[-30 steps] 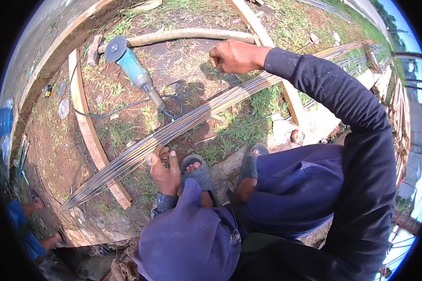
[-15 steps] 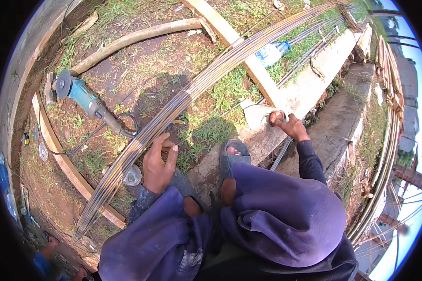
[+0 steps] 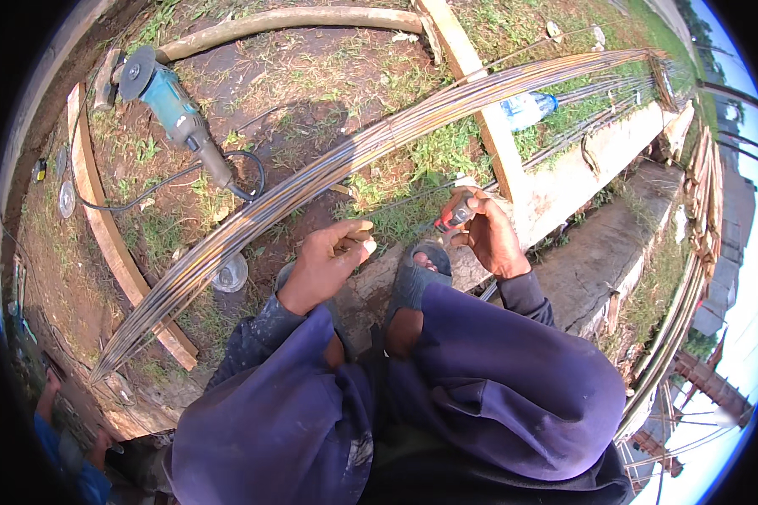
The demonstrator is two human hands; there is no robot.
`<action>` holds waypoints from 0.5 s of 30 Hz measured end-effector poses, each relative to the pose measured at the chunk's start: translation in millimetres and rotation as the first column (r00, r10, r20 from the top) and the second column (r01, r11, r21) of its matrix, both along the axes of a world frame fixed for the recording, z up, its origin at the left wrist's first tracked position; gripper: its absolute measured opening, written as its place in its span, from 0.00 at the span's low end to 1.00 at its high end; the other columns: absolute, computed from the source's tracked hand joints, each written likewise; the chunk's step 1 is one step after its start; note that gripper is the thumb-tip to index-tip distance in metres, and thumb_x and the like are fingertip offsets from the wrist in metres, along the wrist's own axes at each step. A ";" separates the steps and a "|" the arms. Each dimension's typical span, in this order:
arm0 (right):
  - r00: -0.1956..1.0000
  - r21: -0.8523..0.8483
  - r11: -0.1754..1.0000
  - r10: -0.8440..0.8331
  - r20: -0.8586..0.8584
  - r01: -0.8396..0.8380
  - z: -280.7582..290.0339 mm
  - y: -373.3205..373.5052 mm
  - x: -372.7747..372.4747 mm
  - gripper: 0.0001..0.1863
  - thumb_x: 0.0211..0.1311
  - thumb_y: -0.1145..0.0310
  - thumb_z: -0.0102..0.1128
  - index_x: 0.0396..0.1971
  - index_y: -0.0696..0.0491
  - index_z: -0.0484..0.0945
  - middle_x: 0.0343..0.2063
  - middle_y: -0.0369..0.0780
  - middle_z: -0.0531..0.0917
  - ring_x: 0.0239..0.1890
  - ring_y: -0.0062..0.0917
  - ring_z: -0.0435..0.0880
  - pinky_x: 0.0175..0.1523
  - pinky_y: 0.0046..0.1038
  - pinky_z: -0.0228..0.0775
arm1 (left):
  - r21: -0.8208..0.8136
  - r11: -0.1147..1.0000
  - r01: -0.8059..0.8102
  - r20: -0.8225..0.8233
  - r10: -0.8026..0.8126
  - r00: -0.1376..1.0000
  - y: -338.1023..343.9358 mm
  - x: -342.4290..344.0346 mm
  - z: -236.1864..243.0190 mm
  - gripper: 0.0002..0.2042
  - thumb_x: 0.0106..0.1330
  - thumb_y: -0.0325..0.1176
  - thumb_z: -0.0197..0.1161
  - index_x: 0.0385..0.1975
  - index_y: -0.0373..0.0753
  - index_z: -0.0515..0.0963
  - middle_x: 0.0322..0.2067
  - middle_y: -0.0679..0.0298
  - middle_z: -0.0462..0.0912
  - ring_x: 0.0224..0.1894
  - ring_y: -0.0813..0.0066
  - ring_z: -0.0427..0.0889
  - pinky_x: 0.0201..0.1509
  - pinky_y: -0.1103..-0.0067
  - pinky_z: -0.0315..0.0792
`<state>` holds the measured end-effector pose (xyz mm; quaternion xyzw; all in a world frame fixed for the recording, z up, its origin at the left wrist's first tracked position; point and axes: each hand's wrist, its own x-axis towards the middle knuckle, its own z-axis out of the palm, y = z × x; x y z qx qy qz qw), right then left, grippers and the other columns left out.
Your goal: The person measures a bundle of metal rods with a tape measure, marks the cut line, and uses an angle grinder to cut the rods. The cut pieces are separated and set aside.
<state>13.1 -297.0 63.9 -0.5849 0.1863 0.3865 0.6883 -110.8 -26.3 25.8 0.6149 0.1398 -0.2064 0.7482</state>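
My left hand (image 3: 328,261) is closed, fingers curled toward the thumb; whatever may be between them is too small to make out. To its right my right hand (image 3: 493,231) grips a small red-and-black object (image 3: 455,217), apparently a tape measure, above my sandalled foot. Just beyond both hands a long bundle of thin steel bars (image 3: 328,160) lies diagonally over the ground. A blue angle grinder (image 3: 173,109) with a looped cord rests on the soil behind the bundle at the left.
Wooden planks (image 3: 101,206), a wooden beam (image 3: 488,118), a hammer (image 3: 108,80), a curved pole (image 3: 295,23) and a plastic bottle (image 3: 526,109) lie around. A concrete ledge (image 3: 589,252) runs at right. Another person (image 3: 72,459) is at lower left.
My right hand reached down to the red object lying at the right, took it, and has brought it up and leftward toward my left hand, which has risen a little and moved right.
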 end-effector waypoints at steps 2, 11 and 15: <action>0.994 0.202 0.974 0.106 0.004 -0.105 -9.9 37.1 -9.8 0.23 0.65 0.61 0.58 0.56 0.54 0.69 0.45 0.46 0.82 0.46 0.31 0.85 0.43 0.32 0.82 | -0.255 0.963 -0.085 -0.084 0.066 0.994 -1.9 -9.7 -8.1 0.22 0.71 0.32 0.63 0.62 0.29 0.71 0.48 0.57 0.83 0.43 0.76 0.84 0.45 0.78 0.79; 0.956 0.257 0.928 0.229 0.181 -0.271 -26.5 102.9 -54.1 0.18 0.61 0.68 0.65 0.48 0.53 0.71 0.49 0.44 0.82 0.52 0.28 0.81 0.61 0.33 0.70 | -0.336 0.799 -0.499 -0.355 0.384 0.853 19.8 -30.7 0.9 0.18 0.66 0.27 0.67 0.53 0.30 0.72 0.42 0.55 0.83 0.45 0.69 0.86 0.45 0.74 0.83; 0.861 0.128 0.882 0.398 0.315 -0.454 -33.6 106.2 -58.5 0.19 0.59 0.71 0.68 0.47 0.54 0.71 0.51 0.42 0.79 0.52 0.24 0.79 0.58 0.29 0.70 | -0.403 0.760 -0.511 -0.319 0.406 0.856 24.1 -42.0 -11.9 0.14 0.65 0.27 0.68 0.47 0.31 0.77 0.40 0.58 0.83 0.42 0.71 0.86 0.45 0.76 0.83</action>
